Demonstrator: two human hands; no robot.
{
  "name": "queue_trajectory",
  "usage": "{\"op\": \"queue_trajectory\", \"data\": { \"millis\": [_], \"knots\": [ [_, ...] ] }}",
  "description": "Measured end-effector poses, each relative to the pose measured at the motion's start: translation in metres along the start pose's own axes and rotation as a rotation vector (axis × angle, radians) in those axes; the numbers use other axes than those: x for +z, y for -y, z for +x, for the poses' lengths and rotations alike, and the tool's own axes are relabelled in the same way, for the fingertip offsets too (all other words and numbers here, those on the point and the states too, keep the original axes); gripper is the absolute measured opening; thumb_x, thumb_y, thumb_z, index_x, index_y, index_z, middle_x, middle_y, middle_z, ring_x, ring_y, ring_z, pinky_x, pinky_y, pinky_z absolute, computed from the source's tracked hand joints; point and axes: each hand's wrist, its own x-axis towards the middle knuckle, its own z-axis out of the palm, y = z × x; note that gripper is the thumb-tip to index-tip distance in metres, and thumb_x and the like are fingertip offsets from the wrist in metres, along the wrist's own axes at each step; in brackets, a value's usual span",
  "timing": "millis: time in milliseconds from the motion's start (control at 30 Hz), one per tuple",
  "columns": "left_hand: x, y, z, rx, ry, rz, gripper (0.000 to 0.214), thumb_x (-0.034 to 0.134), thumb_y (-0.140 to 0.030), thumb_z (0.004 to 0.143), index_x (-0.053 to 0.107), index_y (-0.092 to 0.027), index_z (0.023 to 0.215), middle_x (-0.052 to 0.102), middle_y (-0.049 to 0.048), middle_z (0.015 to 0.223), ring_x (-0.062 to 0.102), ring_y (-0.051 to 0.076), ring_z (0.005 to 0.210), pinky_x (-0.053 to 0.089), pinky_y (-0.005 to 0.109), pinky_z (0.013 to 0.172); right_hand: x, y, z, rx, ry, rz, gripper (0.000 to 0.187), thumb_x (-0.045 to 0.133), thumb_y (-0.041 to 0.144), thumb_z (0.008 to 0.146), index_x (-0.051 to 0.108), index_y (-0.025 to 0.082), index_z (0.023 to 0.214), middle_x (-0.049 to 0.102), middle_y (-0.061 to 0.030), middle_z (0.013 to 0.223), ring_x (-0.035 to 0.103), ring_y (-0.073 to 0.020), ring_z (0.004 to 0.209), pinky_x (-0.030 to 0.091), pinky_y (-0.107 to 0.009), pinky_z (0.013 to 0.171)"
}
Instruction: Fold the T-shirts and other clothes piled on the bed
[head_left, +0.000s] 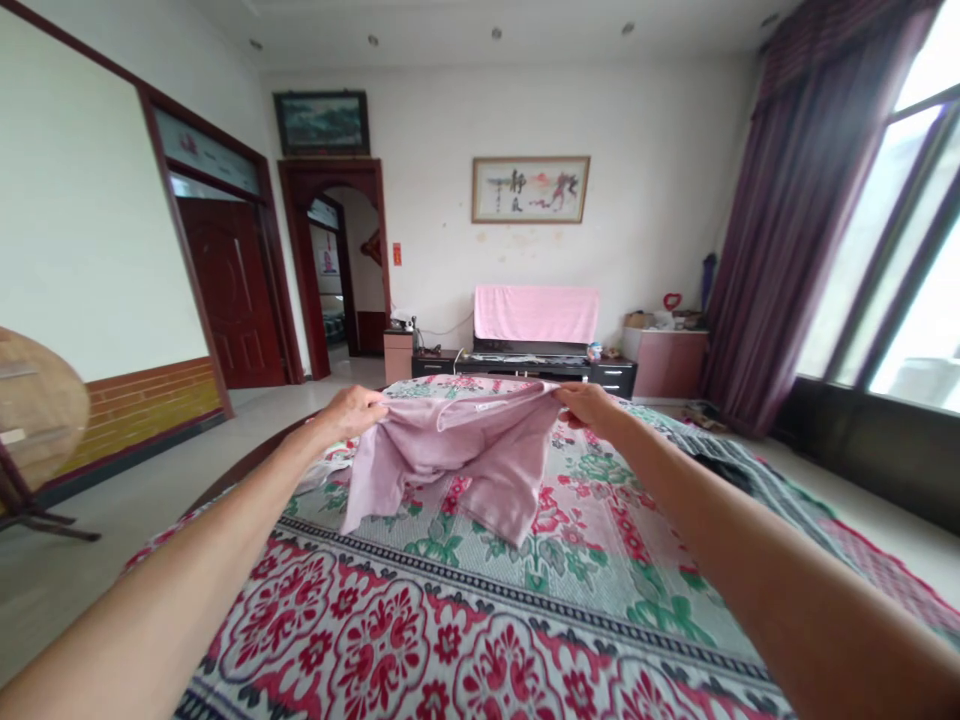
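A pale pink garment (450, 440) is stretched between my two hands above the cloth-covered surface. My left hand (356, 408) pinches its upper left corner, and my right hand (589, 405) grips the upper right corner. A small white label shows near the middle of its top edge. Two wide parts hang down on either side, their lower ends over the patterned cloth; whether they are legs or sleeves I cannot tell. Underneath spreads the floral cloth (450, 640) in red, green and white. Some whitish fabric (322, 475) lies beside the garment, below my left hand.
Dark fabric (724, 470) lies on the cloth at the right. Beyond stands a low black cabinet (615, 380) with a screen draped in a pink towel (536, 313). A round wooden tabletop (37, 400) leans at the left. Purple curtains (795, 230) hang by the window.
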Motion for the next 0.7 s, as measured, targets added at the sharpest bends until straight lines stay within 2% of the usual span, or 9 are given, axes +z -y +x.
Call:
{"op": "queue_trajectory", "data": {
  "millis": [67,133,333,433,533,600,700],
  "knots": [
    [-0.018,-0.018,0.015,0.117,0.012,0.224,0.032,0.05,-0.029,0.07,0.076,-0.021,0.086,0.071,0.0009,0.072,0.062,0.019,0.077,0.038,0.022,0.062,-0.01,0.032,0.004,-0.052,-0.039,0.014,0.01,0.057,0.011,0.081,0.065,0.014,0.085,0.054,0.0047,0.048,0.056,-0.0077,0.039,0.036,-0.013,0.034],
    [-0.036,-0.035,0.027,0.169,-0.012,0.394,0.038,0.045,-0.031,0.075,0.076,-0.022,0.096,0.074,0.003,0.083,0.065,0.02,0.085,0.04,0.023,0.065,-0.018,0.059,0.005,-0.11,-0.057,0.057,0.013,0.053,0.009,0.084,0.065,0.013,0.088,0.056,0.0039,0.052,0.06,-0.0085,0.043,0.041,-0.014,0.037],
    [-0.08,-0.077,0.045,0.137,-0.15,0.567,0.039,0.041,-0.03,0.082,0.074,-0.022,0.101,0.074,0.0051,0.091,0.066,0.022,0.09,0.044,0.024,0.073,-0.043,0.109,0.001,-0.301,-0.146,0.12,0.019,0.05,0.009,0.086,0.067,0.012,0.095,0.065,0.0,0.064,0.062,-0.0064,0.05,0.049,-0.014,0.047],
    [-0.094,-0.094,0.046,0.056,-0.139,0.483,0.039,0.039,-0.027,0.086,0.071,-0.017,0.104,0.07,0.0058,0.066,0.066,0.02,0.075,0.044,0.025,0.067,-0.055,0.126,0.001,-0.378,-0.186,0.095,0.02,0.053,0.012,0.085,0.069,0.013,0.095,0.067,-0.0012,0.069,0.063,-0.0062,0.055,0.048,-0.013,0.048],
    [-0.103,-0.104,0.048,-0.021,-0.138,0.252,0.041,0.038,-0.027,0.088,0.066,-0.009,0.113,0.06,0.0024,0.048,0.058,0.016,0.052,0.041,0.023,0.056,-0.066,0.14,0.005,-0.429,-0.252,0.062,0.023,0.053,0.014,0.083,0.07,0.014,0.098,0.068,-0.002,0.071,0.063,-0.0075,0.058,0.047,-0.014,0.049],
    [-0.105,-0.108,0.051,-0.021,-0.184,0.075,0.044,0.039,-0.027,0.089,0.059,-0.004,0.121,0.062,0.0024,0.052,0.054,0.012,0.048,0.041,0.022,0.054,-0.073,0.147,0.009,-0.493,-0.319,0.043,0.026,0.052,0.018,0.083,0.071,0.015,0.1,0.068,-0.002,0.072,0.062,-0.0087,0.06,0.047,-0.016,0.051],
    [-0.104,-0.114,0.055,0.022,-0.266,-0.136,0.045,0.04,-0.025,0.09,0.054,-0.002,0.126,0.069,0.0072,0.073,0.06,0.011,0.059,0.044,0.02,0.058,-0.082,0.154,0.016,-0.657,-0.421,-0.037,0.029,0.052,0.026,0.081,0.073,0.016,0.099,0.068,-0.0012,0.073,0.06,-0.0103,0.063,0.045,-0.018,0.056]
  ]
}}
